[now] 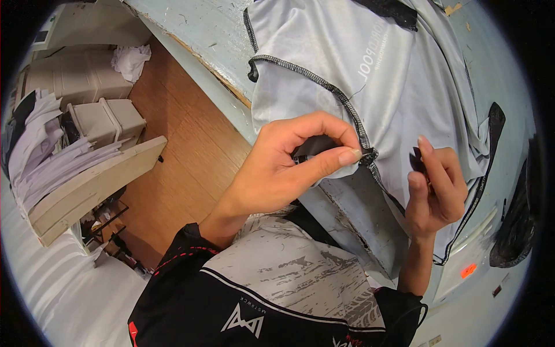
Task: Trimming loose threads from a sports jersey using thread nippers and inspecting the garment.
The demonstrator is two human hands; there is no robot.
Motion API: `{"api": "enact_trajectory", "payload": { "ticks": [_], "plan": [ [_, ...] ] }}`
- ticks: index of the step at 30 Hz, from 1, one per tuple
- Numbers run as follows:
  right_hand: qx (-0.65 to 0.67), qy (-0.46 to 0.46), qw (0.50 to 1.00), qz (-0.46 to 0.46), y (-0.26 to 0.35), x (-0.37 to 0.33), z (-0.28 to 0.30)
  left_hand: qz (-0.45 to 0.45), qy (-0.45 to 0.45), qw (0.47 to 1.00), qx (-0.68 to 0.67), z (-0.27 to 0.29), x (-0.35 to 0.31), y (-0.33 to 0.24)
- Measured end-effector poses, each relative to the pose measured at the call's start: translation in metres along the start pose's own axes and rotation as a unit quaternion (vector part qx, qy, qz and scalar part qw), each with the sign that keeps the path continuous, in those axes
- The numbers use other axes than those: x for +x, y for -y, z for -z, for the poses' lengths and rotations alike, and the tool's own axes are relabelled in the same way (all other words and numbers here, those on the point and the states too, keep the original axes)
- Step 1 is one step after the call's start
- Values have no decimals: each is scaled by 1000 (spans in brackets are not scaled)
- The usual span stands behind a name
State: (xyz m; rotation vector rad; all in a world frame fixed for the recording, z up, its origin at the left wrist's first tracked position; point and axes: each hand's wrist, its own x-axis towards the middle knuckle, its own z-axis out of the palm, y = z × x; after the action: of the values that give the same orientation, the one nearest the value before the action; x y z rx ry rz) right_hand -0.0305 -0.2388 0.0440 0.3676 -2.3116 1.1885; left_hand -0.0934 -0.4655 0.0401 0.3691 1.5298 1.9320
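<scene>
A light grey garment with black overlocked seams lies inside out over the table. At one of its seam junctions, thumb and forefinger of my left hand are pinched shut on the fabric edge. To the right, raised over the cloth and apart from the seam, my right hand is closed around small dark thread snips. Their blades stick up past the fingers; the rest is hidden in the palm. A loose dark thread lies on the cloth above my left hand.
The pale blue tabletop has a worn edge. Left of it are a brown wooden floor, beige bins and a board-edged shelf with stacked white sheets. A black plastic bag sits at the right.
</scene>
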Motion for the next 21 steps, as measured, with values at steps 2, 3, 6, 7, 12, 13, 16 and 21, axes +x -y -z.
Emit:
{"api": "enact_trajectory", "payload": {
  "ticks": [2, 3, 6, 7, 12, 13, 16, 21],
  "plan": [
    [-2, 12, 1000, -15, 5, -1, 3, -13, -1, 1000, 6, 0, -1, 1],
    [4, 31, 999, -22, 7, -2, 3, -13, 1, 1000, 5, -1, -2, -1],
    [2, 55, 998, -37, 15, -2, 1, -12, -12, 999, 30, -5, -2, -4],
    [1, 51, 998, -40, 16, -2, 0, -54, -19, 995, 80, -6, -1, -3],
    [-16, 55, 996, -67, 29, 1, -1, -181, -24, 946, 267, -7, 0, -9],
    [-32, 67, 995, -70, 32, 3, 1, -195, -30, 941, 275, -8, 0, -9],
    [-55, 91, 991, -80, 41, 5, 3, -219, -38, 930, 293, -8, 0, -6],
    [-92, 112, 984, -101, 52, 5, 2, -246, -38, 914, 320, -9, 0, -4]
  ]
}}
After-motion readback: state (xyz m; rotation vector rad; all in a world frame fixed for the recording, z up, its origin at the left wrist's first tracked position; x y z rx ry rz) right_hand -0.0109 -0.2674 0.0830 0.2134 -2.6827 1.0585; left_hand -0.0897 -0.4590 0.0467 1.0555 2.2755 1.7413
